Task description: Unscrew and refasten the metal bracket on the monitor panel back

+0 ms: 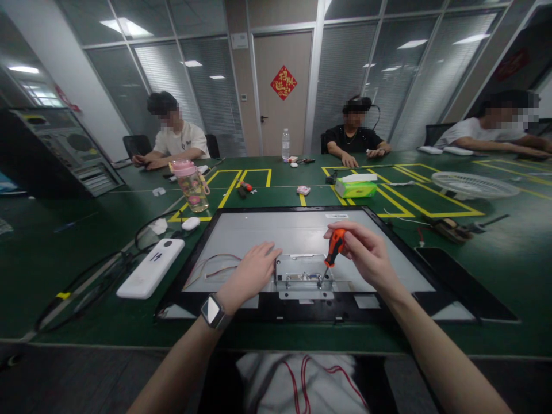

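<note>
A metal bracket with video ports (pixel 302 275) stands on a flat display panel (pixel 297 230) that has a black frame. My right hand (pixel 366 253) grips an orange and black screwdriver (pixel 335 247), its shaft pointing down to the right end of the port row. Whether the tip sits in a screw I cannot tell. Against the bracket's left end rests my left hand (pixel 254 267), fingers stretched out and touching its edge. A smartwatch (pixel 213 310) is on the left wrist. Thin wires (pixel 215 267) lie on the panel beside this hand.
Left of the panel lie a white power bank (pixel 150 269) and black cables (pixel 86 282). A pink-lidded bottle (pixel 191 187), a green tissue pack (pixel 356 186) and a white fan grille (pixel 474 185) stand beyond. A dark slab (pixel 463 282) is at right. Several people sit across the green table (pixel 267 339).
</note>
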Demonstrator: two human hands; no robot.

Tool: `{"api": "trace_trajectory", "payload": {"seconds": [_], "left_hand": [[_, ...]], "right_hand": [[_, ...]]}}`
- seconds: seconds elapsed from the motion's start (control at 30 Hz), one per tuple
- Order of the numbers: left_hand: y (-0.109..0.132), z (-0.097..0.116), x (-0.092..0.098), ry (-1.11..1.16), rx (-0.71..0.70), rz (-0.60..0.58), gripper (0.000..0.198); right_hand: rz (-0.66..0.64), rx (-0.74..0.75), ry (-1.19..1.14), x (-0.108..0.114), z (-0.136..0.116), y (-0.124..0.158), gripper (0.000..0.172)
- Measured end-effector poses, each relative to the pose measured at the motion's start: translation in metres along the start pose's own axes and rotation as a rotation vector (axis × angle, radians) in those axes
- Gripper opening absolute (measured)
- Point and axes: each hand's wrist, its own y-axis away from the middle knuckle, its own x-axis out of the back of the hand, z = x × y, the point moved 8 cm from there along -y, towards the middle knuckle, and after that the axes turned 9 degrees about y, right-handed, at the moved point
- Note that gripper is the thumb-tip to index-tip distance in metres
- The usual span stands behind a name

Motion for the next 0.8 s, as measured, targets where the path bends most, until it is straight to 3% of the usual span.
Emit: {"api": "trace_trajectory", "payload": {"seconds": [0.2,0.4,0.67,0.8], "left_hand": [[0.000,0.002,0.001,0.002,0.004,-0.006,0.040],[0.000,0.002,0.001,-0.016,0.001,-0.008,0.040],[0.000,0.001,0.000,-0.012,0.004,-0.005,0.039],[0.000,0.001,0.001,-0.021,0.008,-0.008,0.039]], "right_hand": [[0.032,0.128,0.053,0.002,-0.010,-0.001,0.017],[0.047,0.024,-0.001,0.003,-0.002,-0.001,0.024],[0.094,0.098,0.074,0.005,-0.011,0.000,0.013],[0.087,0.029,0.042,0.005,-0.005,0.001,0.021]]}}
